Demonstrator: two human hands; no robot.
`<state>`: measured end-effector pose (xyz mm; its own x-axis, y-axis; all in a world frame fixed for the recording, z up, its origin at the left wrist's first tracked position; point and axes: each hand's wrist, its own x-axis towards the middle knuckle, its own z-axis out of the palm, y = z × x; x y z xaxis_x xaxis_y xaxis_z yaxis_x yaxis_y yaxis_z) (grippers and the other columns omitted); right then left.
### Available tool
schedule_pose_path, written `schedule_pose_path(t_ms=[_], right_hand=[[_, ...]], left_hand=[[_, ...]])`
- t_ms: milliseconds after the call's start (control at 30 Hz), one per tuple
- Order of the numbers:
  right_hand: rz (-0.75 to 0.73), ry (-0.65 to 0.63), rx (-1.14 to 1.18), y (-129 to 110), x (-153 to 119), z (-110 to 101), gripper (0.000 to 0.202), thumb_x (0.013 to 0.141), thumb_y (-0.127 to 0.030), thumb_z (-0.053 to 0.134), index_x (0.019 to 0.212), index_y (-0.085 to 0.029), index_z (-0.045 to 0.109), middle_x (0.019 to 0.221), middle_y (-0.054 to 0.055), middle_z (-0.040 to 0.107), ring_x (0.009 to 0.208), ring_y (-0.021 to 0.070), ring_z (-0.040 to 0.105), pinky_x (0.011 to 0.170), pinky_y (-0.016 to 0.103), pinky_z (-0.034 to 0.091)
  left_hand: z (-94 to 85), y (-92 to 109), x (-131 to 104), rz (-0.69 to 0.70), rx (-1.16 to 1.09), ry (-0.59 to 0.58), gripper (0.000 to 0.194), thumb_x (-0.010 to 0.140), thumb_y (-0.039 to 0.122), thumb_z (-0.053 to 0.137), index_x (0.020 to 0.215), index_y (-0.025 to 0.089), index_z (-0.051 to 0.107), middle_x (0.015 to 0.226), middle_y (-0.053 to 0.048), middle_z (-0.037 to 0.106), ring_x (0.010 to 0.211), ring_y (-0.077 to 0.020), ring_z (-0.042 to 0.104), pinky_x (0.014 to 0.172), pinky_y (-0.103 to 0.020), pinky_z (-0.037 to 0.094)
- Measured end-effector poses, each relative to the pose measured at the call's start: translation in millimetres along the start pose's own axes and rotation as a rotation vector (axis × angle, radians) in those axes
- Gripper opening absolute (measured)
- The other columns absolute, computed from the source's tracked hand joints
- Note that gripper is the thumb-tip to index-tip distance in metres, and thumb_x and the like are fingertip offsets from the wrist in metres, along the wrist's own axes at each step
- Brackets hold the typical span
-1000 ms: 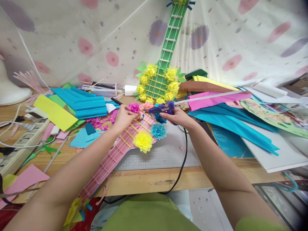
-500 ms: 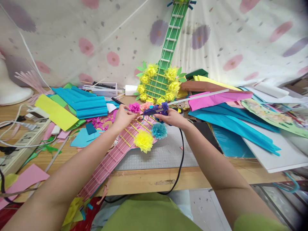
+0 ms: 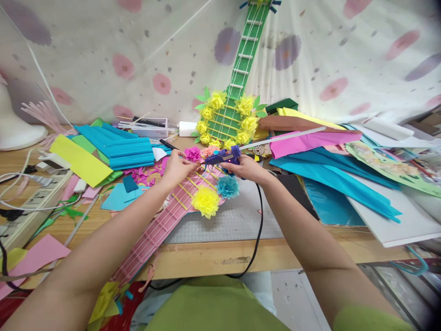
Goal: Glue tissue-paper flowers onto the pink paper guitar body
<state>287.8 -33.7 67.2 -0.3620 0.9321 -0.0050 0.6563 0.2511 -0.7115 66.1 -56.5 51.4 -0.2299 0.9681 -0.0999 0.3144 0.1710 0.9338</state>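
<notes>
Over 1.0 s, purple plastic glue gun (image 3: pixel 223 157), gripped by curled right hand (image 3: pixel 251 168), shifted left to pinched left hand (image 3: pixel 176 169) (contents unclear), apparently bringing nozzle to work on pink white-stringed model guitar (image 3: pixel 169 215), overhanging wooden table's (image 3: pixel 203 263) near edge.

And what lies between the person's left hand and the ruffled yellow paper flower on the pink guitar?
In the head view, thin yellow strips lie there, across the pink guitar.

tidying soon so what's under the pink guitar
A grey mat on the table runs in under its right edge. The pink guitar hides how far, and anything else beneath.
</notes>
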Motion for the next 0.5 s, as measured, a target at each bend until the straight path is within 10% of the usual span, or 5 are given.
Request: schedule_pose_path(t_ms=[500], right_hand=[[-0.02, -0.017, -0.017, 0.6, 1.2, -1.4, 0.043, 0.077, -0.058, 0.057, 0.085, -0.017, 0.068, 0.062, 0.005, 0.061, 0.064, 0.0176, 0.058, 0.06, 0.029, 0.046]], left_hand=[[-0.1, -4.9, 2.0, 0.027, -0.04, -0.013, 0.045, 0.065, 0.015, 0.071, 0.089, 0.022, 0.034, 0.066, 0.003, 0.064, 0.055, -0.0152, 0.064, 0.048, -0.023, 0.047]])
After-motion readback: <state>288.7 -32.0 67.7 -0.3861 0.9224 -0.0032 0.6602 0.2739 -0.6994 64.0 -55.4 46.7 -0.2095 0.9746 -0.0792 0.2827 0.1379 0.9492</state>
